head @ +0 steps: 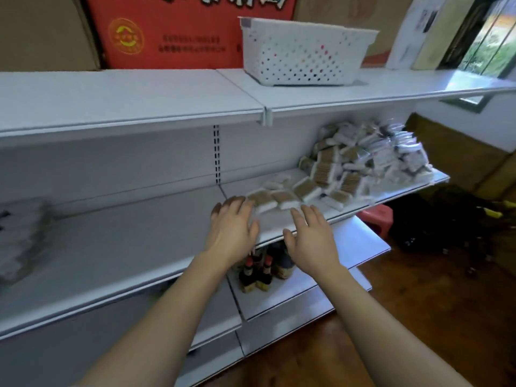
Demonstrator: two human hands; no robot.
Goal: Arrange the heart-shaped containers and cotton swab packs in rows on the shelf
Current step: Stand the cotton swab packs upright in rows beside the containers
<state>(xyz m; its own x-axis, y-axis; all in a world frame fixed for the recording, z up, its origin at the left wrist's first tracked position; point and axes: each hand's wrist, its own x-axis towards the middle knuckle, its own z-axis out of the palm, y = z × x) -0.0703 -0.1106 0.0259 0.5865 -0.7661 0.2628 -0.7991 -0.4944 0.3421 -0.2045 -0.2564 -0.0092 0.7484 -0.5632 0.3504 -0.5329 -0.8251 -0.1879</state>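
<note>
A loose heap of cotton swab packs (368, 160) lies on the right half of the middle shelf (125, 247). A few flat packs (275, 198) lie side by side in front of the heap, near the shelf's front edge. My left hand (233, 230) hovers just left of those flat packs, fingers spread and holding nothing. My right hand (312, 238) is over the shelf's front edge below them, also spread and holding nothing. At the far left of the shelf a blurred stack of clear containers (19, 233) shows; their shape is unclear.
A white perforated basket (301, 51) stands on the top shelf (139, 99), with a red carton (181, 32) behind it. Dark sauce bottles (259, 272) stand on the lower shelf under my hands. A pink stool (377, 216) is on the wooden floor at right.
</note>
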